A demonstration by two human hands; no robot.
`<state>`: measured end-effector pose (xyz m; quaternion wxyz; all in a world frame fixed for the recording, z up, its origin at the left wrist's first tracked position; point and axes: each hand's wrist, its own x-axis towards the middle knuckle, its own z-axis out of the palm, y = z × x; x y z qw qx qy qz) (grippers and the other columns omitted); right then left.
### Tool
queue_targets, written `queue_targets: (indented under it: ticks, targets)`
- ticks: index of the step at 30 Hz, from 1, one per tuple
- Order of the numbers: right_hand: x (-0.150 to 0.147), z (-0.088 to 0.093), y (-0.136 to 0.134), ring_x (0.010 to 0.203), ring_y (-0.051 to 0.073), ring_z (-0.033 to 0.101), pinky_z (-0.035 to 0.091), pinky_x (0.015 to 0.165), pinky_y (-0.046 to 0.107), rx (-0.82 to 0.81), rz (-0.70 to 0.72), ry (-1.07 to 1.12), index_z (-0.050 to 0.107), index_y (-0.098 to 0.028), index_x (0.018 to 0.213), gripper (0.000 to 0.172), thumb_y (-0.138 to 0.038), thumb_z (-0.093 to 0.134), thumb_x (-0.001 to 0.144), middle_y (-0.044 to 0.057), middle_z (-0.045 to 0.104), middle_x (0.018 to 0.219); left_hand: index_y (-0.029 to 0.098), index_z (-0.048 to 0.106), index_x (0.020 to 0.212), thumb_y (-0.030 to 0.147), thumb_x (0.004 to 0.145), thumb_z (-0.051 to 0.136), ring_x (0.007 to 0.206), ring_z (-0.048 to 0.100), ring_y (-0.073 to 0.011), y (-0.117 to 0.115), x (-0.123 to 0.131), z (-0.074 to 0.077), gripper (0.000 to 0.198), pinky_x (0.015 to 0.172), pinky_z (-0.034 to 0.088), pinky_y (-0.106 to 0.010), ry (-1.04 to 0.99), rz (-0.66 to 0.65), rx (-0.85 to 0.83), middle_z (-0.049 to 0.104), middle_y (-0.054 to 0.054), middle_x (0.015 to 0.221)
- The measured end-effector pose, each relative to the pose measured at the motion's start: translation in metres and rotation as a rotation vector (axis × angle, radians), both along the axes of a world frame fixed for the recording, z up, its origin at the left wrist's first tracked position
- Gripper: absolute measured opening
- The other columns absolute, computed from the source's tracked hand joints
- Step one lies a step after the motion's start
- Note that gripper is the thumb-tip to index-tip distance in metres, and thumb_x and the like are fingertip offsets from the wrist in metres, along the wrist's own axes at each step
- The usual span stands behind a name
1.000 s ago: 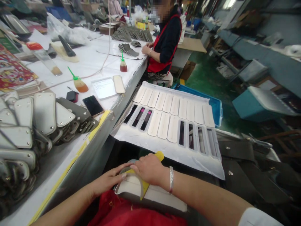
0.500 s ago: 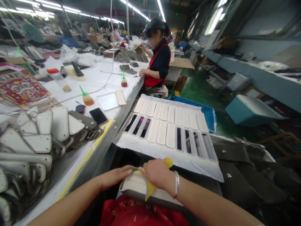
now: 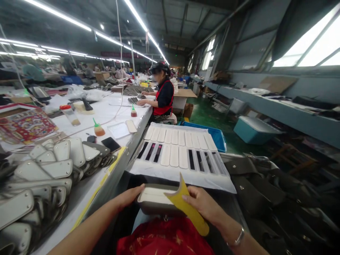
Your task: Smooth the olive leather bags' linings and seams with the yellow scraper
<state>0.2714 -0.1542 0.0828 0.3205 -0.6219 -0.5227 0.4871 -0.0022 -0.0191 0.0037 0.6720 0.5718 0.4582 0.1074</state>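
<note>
On my lap, over a red apron (image 3: 164,241), lies a grey leather piece with a white strip on top (image 3: 156,200). My left hand (image 3: 129,196) rests against its left end, fingers curled on the edge. A yellow backing strip (image 3: 187,207) stands peeled up from the piece, pinched in my right hand (image 3: 203,205), which wears a silver bracelet. Just beyond lies a white sheet (image 3: 180,173) carrying rows of cream strips and several empty dark slots.
A long white worktable (image 3: 106,113) runs along my left, with stacked grey leather pieces (image 3: 45,170), a phone (image 3: 111,144) and glue bottles (image 3: 98,129). A person in a red apron (image 3: 162,95) works further along. A blue crate (image 3: 219,136) and dark leather parts (image 3: 265,184) lie to the right.
My right hand has pulled the yellow strip up and off the grey piece, moving right. The camera tilted upward, so more of the hall shows.
</note>
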Motion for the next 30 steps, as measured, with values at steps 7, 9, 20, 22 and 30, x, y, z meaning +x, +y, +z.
queue_targets:
  ticks: [7,9,20,22,30]
  targets:
    - [-0.037,-0.017,-0.017,0.062,0.013,0.054,0.039,0.054,0.022,0.107,-0.099,-0.092,0.06,-0.012,0.074,0.027,-0.038,0.053,0.076,0.004,0.063,0.072,0.038,0.02,0.135,0.071,0.074,0.035,0.065,0.066,-0.0193,-0.033,0.001,0.011,0.072,0.057,0.05,-0.029,-0.255,0.144,-0.309,0.059,-0.007,0.108]
    - [-0.055,-0.029,-0.015,0.055,0.012,0.055,0.04,0.049,0.021,0.021,-0.145,0.084,0.058,-0.011,0.079,0.029,-0.04,0.053,0.076,0.004,0.063,0.07,0.038,0.016,0.136,0.072,0.074,0.031,0.065,0.066,-0.0192,-0.034,0.005,0.01,0.073,0.061,0.05,-0.032,-0.325,0.144,-0.361,0.06,-0.007,0.107]
    - [-0.162,-0.076,-0.002,0.043,0.009,0.057,0.045,0.04,0.016,-0.511,-0.164,0.853,0.057,-0.007,0.089,0.016,-0.017,0.051,0.079,0.008,0.065,0.066,0.028,0.017,0.138,0.07,0.078,0.026,0.08,0.063,-0.0223,-0.039,-0.005,0.002,0.074,0.076,0.046,-0.038,-0.664,0.161,-0.522,0.054,-0.01,0.118]
    - [-0.167,-0.08,0.007,0.044,0.009,0.058,0.046,0.041,0.016,-0.518,-0.196,0.908,0.056,-0.007,0.092,0.017,-0.016,0.045,0.083,0.008,0.065,0.066,0.027,0.019,0.138,0.069,0.078,0.028,0.08,0.063,-0.022,-0.038,-0.006,-0.005,0.074,0.076,0.046,-0.036,-0.687,0.177,-0.52,0.054,-0.011,0.12]
    - [-0.168,-0.096,0.03,0.048,0.011,0.061,0.049,0.047,0.019,-0.507,-0.194,1.1,0.054,-0.005,0.1,0.024,-0.022,0.044,0.086,0.009,0.065,0.068,0.021,0.03,0.135,0.066,0.08,0.03,0.101,0.056,-0.025,-0.023,0.0,-0.018,0.07,0.089,0.04,-0.036,-0.564,0.282,-0.381,0.056,-0.01,0.119]
